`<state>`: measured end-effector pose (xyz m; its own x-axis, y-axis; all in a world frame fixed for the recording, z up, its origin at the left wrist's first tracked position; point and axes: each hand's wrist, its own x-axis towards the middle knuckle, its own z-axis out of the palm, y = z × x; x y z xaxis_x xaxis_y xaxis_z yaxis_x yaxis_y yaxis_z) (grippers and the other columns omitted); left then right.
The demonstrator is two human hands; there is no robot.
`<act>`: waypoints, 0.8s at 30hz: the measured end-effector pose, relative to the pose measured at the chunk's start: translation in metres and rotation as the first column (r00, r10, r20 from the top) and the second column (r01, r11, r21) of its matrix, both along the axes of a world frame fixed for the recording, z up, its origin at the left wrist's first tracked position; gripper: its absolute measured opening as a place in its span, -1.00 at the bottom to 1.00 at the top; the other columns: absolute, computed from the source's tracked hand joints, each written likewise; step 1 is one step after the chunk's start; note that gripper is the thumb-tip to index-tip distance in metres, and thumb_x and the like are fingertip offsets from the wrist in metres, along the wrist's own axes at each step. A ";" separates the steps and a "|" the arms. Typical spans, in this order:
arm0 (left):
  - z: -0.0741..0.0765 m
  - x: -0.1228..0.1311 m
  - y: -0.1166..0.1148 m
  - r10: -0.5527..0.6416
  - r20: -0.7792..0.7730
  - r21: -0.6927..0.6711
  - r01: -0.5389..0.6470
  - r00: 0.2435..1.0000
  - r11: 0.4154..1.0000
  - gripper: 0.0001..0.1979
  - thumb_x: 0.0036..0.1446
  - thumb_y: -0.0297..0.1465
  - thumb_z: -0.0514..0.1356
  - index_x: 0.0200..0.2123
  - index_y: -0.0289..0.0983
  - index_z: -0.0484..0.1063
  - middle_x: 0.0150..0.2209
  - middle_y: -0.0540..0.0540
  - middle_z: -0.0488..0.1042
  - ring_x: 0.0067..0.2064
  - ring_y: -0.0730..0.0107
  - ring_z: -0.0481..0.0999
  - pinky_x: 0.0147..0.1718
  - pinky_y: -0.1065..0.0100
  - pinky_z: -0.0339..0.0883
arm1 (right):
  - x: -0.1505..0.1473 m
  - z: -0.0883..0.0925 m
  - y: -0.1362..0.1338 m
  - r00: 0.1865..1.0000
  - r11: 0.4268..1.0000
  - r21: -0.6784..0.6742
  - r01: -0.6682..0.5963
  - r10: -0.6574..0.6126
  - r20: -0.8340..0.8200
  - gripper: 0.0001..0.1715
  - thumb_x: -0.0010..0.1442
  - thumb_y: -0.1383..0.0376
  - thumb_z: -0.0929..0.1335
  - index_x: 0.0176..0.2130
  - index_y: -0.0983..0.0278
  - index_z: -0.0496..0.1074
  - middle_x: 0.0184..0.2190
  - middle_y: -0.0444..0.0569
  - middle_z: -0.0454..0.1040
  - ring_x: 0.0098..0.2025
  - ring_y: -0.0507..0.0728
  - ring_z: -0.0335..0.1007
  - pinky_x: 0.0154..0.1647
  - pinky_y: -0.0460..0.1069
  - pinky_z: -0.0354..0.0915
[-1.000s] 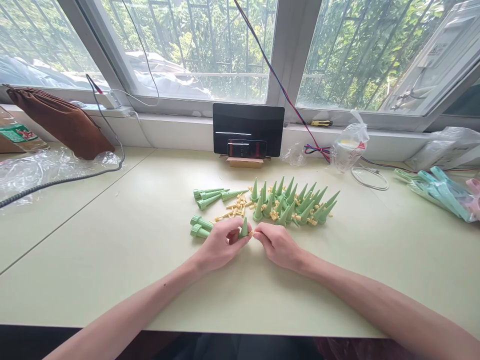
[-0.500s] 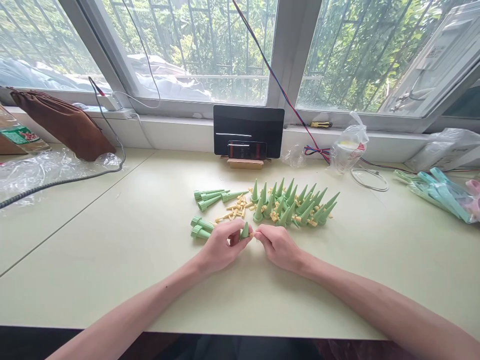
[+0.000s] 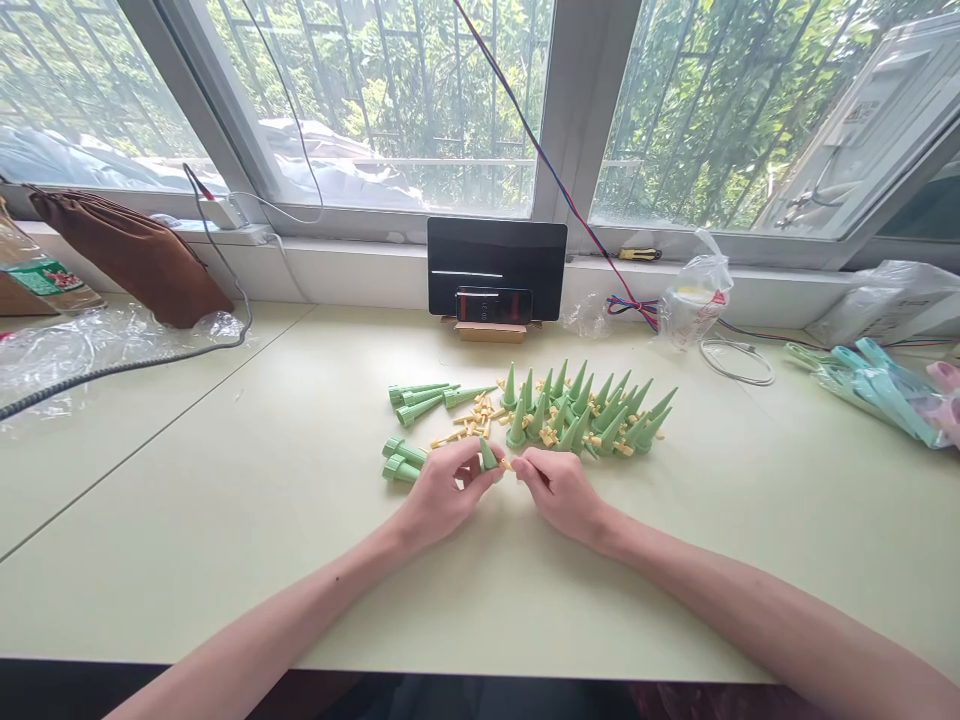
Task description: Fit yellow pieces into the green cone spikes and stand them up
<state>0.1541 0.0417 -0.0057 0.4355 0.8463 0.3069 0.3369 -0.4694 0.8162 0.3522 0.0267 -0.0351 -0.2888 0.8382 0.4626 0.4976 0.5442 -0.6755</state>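
My left hand (image 3: 448, 487) is closed around a green watering spike (image 3: 487, 455), its cone tip pointing up and tilted to the left. A small yellow valve (image 3: 506, 465) sticks out from the spike's right side. My right hand (image 3: 556, 487) pinches at the valve's outer end; its fingertips hide part of it. Just behind lies a pile of loose yellow valves (image 3: 472, 418). Several green spikes (image 3: 416, 398) lie on their sides to the left, and a few more green spikes (image 3: 401, 467) lie beside my left hand. Many upright spikes with yellow valves (image 3: 577, 410) stand behind my right hand.
A tablet (image 3: 497, 265) with a phone (image 3: 493, 305) before it stands at the back. A bagged cup (image 3: 694, 300), a coiled white cable (image 3: 735, 362) and plastic clips (image 3: 881, 385) are on the right. A brown pouch (image 3: 135, 260) and clear plastic wrap (image 3: 97, 345) lie left.
The spike in my left hand has tipped from upright toward the left. My right fingertips have shifted slightly right, and more of the yellow valve shows between the hands.
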 end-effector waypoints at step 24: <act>0.004 -0.001 0.000 0.015 -0.001 0.066 -0.015 1.000 0.998 -0.82 0.26 -0.47 0.09 -0.08 -0.23 0.38 -0.15 -0.11 0.44 -0.26 0.41 0.53 -0.27 0.34 0.53 | -0.002 0.009 -0.010 0.905 0.926 0.212 -0.313 0.224 0.361 -0.72 0.39 0.41 0.16 -0.25 0.24 0.39 -0.39 -0.06 0.45 -0.44 0.04 0.29 -0.47 -0.03 0.08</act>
